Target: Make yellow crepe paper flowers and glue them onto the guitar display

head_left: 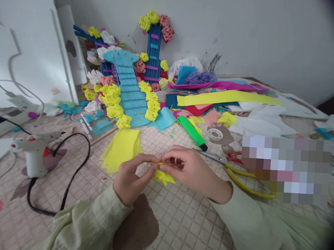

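My left hand (131, 179) and my right hand (188, 169) meet in the lower middle, above the tiled tabletop (95, 188). Both pinch a thin wooden stick (164, 163) with crumpled yellow paper (164, 176) gathered around it. The fingers of each hand are closed on the stick and paper. A loose sheet of yellow tissue paper (121, 149) lies just behind my left hand. Pale green sleeves cover both forearms.
A white glue gun (35, 152) with a black cord stands at the left. Scissors (237, 171) and a green marker (192, 132) lie right of my hands. Blue stick structures with paper flowers (129, 88) stand at the back, beside strips of coloured paper (225, 96).
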Available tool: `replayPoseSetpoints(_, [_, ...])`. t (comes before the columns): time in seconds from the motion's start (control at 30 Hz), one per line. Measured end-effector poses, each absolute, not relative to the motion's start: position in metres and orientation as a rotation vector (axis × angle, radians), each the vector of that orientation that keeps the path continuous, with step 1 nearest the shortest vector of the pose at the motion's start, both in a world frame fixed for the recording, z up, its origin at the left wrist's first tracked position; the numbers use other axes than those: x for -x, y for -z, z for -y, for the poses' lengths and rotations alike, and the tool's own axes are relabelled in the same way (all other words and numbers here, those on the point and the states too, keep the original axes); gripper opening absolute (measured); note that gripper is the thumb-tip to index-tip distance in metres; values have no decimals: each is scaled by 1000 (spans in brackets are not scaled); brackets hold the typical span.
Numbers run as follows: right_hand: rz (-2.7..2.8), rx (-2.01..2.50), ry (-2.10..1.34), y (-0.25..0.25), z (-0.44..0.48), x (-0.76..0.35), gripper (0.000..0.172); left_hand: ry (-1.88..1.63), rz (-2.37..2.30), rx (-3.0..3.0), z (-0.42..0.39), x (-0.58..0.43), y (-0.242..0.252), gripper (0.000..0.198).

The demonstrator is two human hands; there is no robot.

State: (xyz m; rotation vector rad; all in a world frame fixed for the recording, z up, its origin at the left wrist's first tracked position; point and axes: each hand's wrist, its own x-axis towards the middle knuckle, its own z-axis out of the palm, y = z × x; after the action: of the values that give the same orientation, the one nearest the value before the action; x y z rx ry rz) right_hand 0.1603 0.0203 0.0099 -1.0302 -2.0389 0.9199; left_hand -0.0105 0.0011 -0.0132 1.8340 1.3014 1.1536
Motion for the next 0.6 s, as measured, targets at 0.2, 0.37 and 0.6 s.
replayPoseSetpoints(0.2, [2091, 994, -890, -12, -22, -160, 12, -1168, -1311, -1811, -2, 11, 14, 10])
replayPoseSetpoints(0.37, [2091, 996, -836, -9, -21, -158, 10, -1163, -1257, -1800, -1, 11, 17, 10])
replayPoseSetpoints(0.6, [2148, 1015, -915, -14, -23, -163, 11, -1164, -1262, -1857, -1, 13, 16, 8])
